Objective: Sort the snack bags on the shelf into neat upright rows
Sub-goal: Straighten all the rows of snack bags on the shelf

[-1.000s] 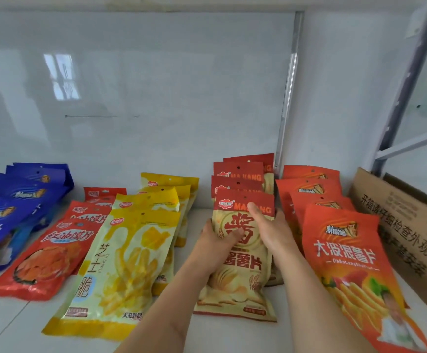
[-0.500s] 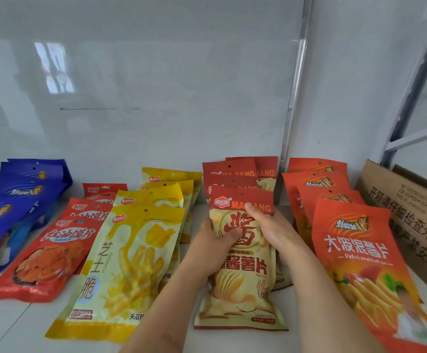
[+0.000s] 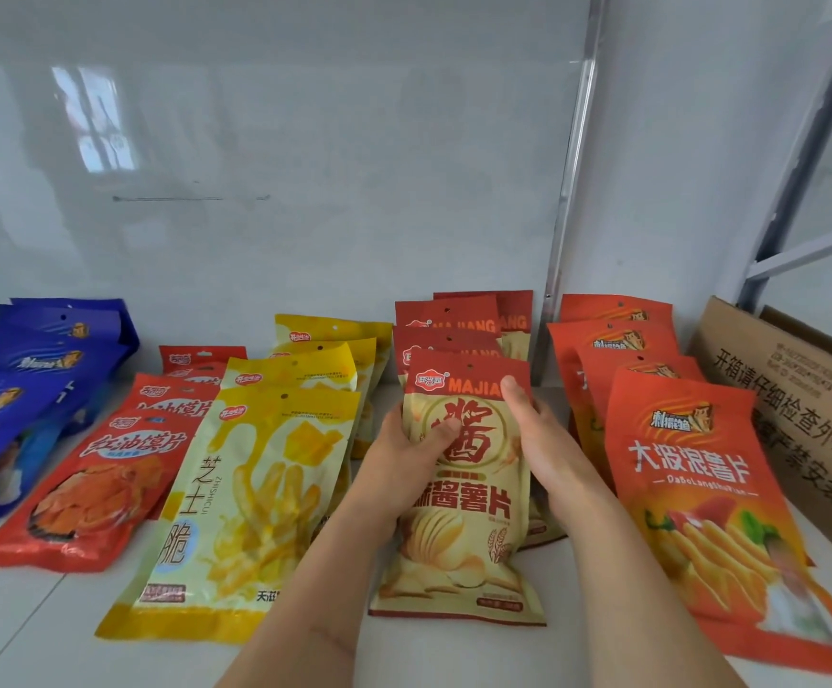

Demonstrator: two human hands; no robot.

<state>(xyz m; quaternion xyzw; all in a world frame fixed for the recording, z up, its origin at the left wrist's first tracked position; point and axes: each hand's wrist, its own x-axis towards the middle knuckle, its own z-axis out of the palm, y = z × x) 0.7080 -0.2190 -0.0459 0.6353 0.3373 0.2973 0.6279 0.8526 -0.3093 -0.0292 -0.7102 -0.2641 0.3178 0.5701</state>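
Beige-and-red snack bag in both hands' grip: left hand, right hand.

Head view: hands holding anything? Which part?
Both hold the front MAJIANG bag by its upper side edges: left hand on its left edge with thumb across the front, right hand on its right edge.

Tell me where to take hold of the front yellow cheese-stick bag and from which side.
Grip the front yellow bag at its flat top seal, near the hang hole, coming from above. It leans back on the yellow bags behind, so that top edge stands free; its left side overlaps the red bag, and the left hand crowds its right.
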